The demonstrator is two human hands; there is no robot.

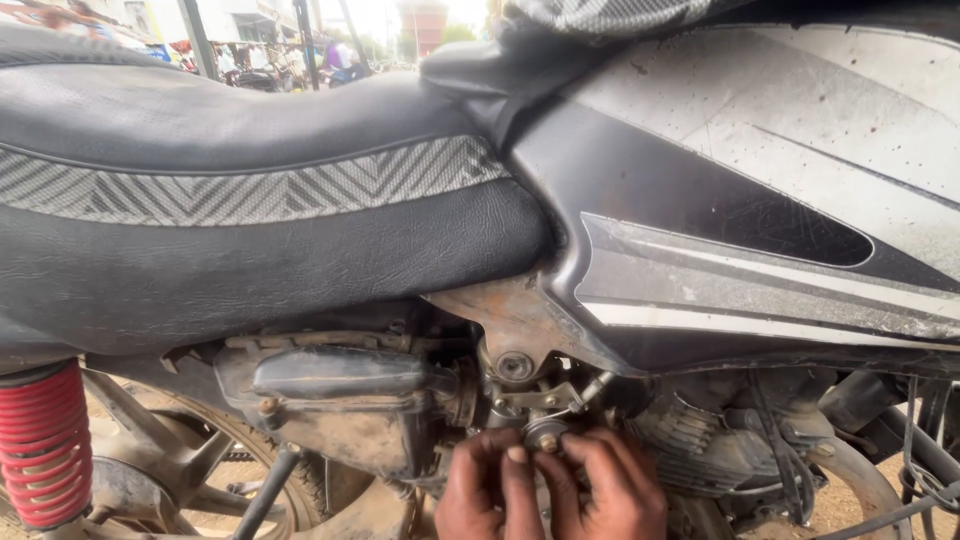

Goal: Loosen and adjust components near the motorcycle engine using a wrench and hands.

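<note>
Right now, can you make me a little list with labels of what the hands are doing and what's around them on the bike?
left hand: fingers bent onto a small round metal part under the seat
right hand: fingers on the same part, beside the left hand
seat: black, grey zigzag stripe
tank: black and silver, scratched
spring: red, at far left
engine: dusty, right of the hands
ground: sandy

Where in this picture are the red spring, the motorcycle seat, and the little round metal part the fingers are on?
red spring (pixel 42 445), head view, middle of the coils.
motorcycle seat (pixel 250 250), head view, black side panel under the patterned stripe.
round metal part (pixel 546 434), head view, its top, between the fingertips of both hands.
</note>
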